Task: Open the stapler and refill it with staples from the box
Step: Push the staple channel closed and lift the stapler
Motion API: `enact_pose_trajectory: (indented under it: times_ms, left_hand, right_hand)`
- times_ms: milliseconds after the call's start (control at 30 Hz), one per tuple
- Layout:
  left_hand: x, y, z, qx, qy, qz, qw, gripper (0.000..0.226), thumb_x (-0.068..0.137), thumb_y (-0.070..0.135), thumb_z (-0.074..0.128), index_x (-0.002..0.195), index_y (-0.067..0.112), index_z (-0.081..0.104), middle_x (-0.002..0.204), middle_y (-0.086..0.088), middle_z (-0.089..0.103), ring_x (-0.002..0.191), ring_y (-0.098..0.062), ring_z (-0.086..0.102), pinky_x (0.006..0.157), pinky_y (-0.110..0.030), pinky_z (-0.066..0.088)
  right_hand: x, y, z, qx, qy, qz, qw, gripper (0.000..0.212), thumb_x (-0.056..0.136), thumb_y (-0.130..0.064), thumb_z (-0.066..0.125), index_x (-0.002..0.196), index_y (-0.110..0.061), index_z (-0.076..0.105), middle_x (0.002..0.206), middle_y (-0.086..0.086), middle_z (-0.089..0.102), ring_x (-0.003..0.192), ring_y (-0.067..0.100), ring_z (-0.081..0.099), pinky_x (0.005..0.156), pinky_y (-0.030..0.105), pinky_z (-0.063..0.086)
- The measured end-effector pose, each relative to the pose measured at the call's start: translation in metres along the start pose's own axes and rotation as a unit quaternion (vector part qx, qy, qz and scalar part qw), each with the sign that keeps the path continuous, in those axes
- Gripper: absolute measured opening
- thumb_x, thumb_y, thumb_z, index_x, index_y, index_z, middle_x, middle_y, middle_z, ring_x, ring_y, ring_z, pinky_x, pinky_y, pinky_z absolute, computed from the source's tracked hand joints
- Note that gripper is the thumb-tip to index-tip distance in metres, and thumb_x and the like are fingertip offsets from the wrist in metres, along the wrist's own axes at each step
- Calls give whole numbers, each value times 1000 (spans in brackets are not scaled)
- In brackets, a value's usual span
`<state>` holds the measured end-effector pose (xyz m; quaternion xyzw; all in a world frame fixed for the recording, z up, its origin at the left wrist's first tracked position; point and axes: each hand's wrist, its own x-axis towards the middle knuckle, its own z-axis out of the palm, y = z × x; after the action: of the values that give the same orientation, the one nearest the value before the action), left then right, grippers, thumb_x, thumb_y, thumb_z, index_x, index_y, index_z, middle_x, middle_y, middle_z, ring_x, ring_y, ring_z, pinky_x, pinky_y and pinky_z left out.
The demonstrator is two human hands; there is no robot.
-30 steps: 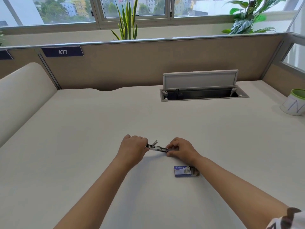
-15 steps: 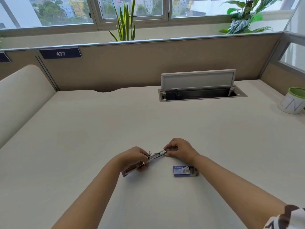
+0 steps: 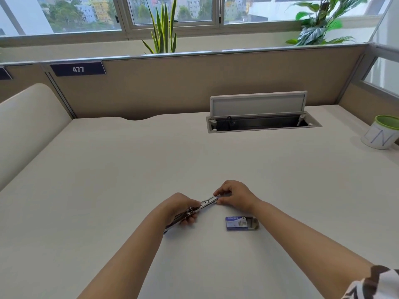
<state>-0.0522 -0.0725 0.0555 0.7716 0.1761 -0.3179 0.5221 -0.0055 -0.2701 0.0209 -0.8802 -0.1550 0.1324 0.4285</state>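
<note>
Stapler (image 3: 199, 209) held low over the table (image 3: 108, 190), near its front middle. It is swung open and stretched out in a line running from 8 o'clock to 2 o'clock.

Left hand (image 3: 180, 209) is closed round the lower, darker half. Right hand (image 3: 234, 197) pinches the tip of the bright metal staple channel between thumb and fingertips, its other fingers curled. Neither hand holds staples that I can make out.

Staple box (image 3: 239, 223) lies flat on the table at about 4 o'clock from the stapler, near it but apart, just under the right wrist. Its inner tray is slid partway out on the right side. Contents too small to read.

Risks, as judged:
- Spring pusher in the channel could snap forward on the right fingertips if the pinch slips.
- The open halves could fold shut if the left grip loosens.
- Right wrist, dropping toward the box, could knock it and spill the tray.
- A staple strip may break when lifted, or go in upside down and jam.

Cup (image 3: 381, 134) at far 2 o'clock, well clear.
</note>
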Motion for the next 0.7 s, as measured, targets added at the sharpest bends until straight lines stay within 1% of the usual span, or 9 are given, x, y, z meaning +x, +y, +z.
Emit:
enact_pose_trajectory:
  times_ms: [133,233,267,333,400,467,600,667,700]
  left_hand:
    - [-1,0,0,-6,5,-1,1000,21,89,19,54,77,4,62,52,-6,62,38,-15,57,39,-19,39]
    - [1,-1,-1,-3,3,1,1000,22,89,20,53,75,5,62,54,-7,64,41,-17,59,43,-21,39]
    - [1,-2,-1,-12,0,-1,1000,22,89,20,53,76,5,62,55,-7,64,42,-17,59,44,-22,40]
    - [2,-2,-1,-39,-12,-12,999,21,90,20,51,79,4,60,60,-9,63,45,-19,59,44,-22,41]
    - [1,-2,-1,-76,-20,-26,997,21,92,20,48,82,3,58,66,-10,62,47,-18,58,43,-22,42]
    - [1,-4,-1,-117,-16,-31,993,20,92,17,46,83,3,57,68,-11,61,46,-17,59,42,-22,43]
    - [0,-4,3,-237,-6,1,972,14,90,8,50,80,3,58,64,-11,62,47,-18,58,45,-23,46]
    - [-3,-2,5,-316,-25,23,948,15,90,6,50,78,1,58,59,-11,62,44,-17,57,44,-23,48]
    - [-4,0,6,-354,-37,30,934,14,90,5,50,79,-1,57,58,-11,62,43,-16,57,43,-22,49]
  right_hand:
    - [0,0,0,-2,1,1,1000,26,71,-9,77,97,-9,74,80,-12,56,89,10,58,82,14,45]
    - [0,-1,1,1,-3,7,1000,25,72,-9,77,97,-10,74,84,-8,59,89,10,59,75,2,42]
    - [0,-1,1,4,-3,11,1000,26,73,-9,76,98,-10,73,88,-4,61,90,11,60,77,3,43]
    - [1,-3,0,14,-7,27,1000,33,74,-8,74,106,-12,70,94,0,61,93,15,60,87,15,45]
    - [0,-6,-3,27,-17,48,998,49,75,-10,73,122,-14,59,97,0,57,93,14,54,92,23,42]
    - [-1,-10,-5,50,-13,61,997,64,76,-12,73,133,-15,47,103,1,54,92,13,50,93,25,41]
    - [-7,-18,-3,62,62,64,994,75,77,-14,73,141,-17,35,117,2,49,104,15,50,97,27,42]
    - [-13,-24,2,57,83,54,993,80,76,-14,74,143,-19,30,128,4,47,112,15,49,100,27,41]
    - [-16,-28,4,55,76,50,994,87,74,-14,76,145,-21,26,134,4,44,117,15,47,102,27,40]
